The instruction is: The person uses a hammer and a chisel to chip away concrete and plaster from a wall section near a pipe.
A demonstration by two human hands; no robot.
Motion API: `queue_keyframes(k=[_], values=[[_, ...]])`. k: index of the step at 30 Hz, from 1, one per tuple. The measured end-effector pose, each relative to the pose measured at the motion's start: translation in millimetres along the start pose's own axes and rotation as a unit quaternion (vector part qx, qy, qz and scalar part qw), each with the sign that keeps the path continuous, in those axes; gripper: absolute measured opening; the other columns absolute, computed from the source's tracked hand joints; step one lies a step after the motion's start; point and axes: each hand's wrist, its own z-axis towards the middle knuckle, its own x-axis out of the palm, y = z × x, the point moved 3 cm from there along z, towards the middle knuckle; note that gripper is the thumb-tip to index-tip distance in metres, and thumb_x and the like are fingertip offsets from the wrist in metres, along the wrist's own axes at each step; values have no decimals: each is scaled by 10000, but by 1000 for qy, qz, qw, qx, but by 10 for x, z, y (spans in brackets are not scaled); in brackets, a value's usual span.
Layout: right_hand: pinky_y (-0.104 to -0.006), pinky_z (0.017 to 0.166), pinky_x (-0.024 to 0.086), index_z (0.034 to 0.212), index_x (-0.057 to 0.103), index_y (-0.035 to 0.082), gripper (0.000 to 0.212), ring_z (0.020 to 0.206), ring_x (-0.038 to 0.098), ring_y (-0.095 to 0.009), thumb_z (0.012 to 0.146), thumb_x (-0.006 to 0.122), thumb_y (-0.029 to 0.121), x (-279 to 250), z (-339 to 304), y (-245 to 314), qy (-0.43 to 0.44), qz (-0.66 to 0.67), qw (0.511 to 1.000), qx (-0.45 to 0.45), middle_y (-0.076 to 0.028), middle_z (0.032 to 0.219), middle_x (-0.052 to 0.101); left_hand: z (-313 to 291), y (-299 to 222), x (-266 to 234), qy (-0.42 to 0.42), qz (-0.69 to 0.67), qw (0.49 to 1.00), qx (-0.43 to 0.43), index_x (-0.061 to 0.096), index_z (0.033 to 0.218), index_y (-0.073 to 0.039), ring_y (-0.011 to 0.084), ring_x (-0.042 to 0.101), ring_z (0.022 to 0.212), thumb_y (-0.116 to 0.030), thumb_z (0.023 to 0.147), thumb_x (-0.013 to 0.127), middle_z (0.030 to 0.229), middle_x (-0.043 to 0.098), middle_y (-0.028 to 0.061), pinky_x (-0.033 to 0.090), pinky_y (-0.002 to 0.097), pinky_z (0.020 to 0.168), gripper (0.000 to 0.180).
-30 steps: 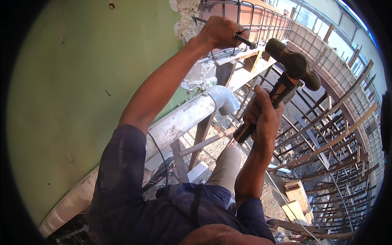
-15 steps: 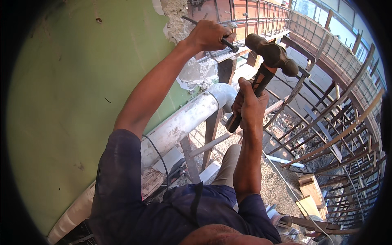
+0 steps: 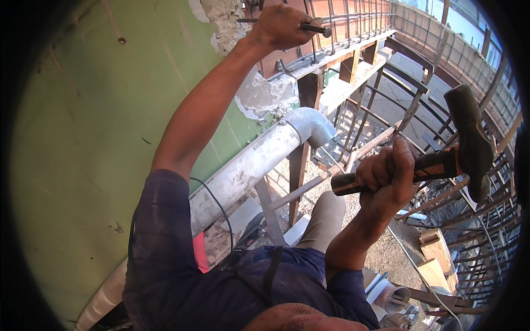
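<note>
My left hand [image 3: 281, 28] is closed round a dark steel chisel [image 3: 316, 27], its struck end sticking out to the right. The other end points left at the broken concrete edge [image 3: 223, 25] of the green wall; I cannot tell whether its tip touches. My right hand [image 3: 389, 171] grips the dark handle of a ball-peen hammer [image 3: 476, 143], drawn well to the right and away from the chisel. Below my left hand, chipped grey-white plaster [image 3: 268, 98] shows beside a white pipe elbow [image 3: 310, 122].
A thick white pipe [image 3: 243, 171] slopes along the green wall [image 3: 105, 165]. A rebar cage [image 3: 353, 19] stands in the formwork at the top. Timber and bamboo scaffolding fills the right side. Wooden blocks [image 3: 436, 254] and a thin cable [image 3: 414, 267] lie low at the right.
The hammer has swung from near the chisel's end out to the right and down, its head turning to the right. My left hand with the chisel sits slightly higher in the picture.
</note>
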Motion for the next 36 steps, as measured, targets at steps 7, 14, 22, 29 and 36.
queue_keyframes(k=[7, 14, 22, 29, 36], values=[[-272, 349, 253, 655, 291, 161, 423, 370, 190, -72, 1043, 423, 265, -62, 72, 297, 71, 102, 986, -110, 43, 519, 207, 77, -72, 142, 127, -8, 991, 50, 734, 761, -159, 302, 682, 656, -338, 772, 687, 667, 678, 83, 551, 416, 630, 185], [-286, 360, 252, 654, 291, 147, 419, 367, 189, -75, 1050, 367, 259, -84, 41, 310, 77, 119, 984, -112, 29, 501, 215, 8, 252, 270, 94, -41, 995, 1, 699, 711, -106, 317, 640, 617, -274, 810, 660, 636, 637, 128, 515, 417, 603, 198], [-275, 378, 278, 689, 308, 138, 379, 392, 247, -79, 1016, 424, 292, 310, 503, -308, 33, 192, 971, -137, 39, 521, 226, 108, 246, 373, 107, 16, 994, -18, 707, 727, -105, 344, 649, 649, -325, 844, 636, 670, 649, 155, 525, 449, 642, 259], [-264, 342, 251, 667, 418, 158, 350, 368, 302, -65, 912, 661, 216, 212, 692, -1080, 77, 23, 964, 255, 59, 504, 314, 106, 326, 509, 191, 82, 978, -28, 769, 861, -137, 326, 701, 787, -339, 838, 656, 776, 714, 120, 556, 450, 731, 232], [-254, 378, 287, 593, 294, 198, 478, 371, 271, -67, 1001, 500, 337, 77, 873, -115, 14, 174, 981, -83, 71, 496, 222, 104, 213, 570, 230, 90, 967, -60, 772, 867, -157, 318, 703, 790, -342, 831, 654, 778, 716, 110, 559, 453, 734, 222]])
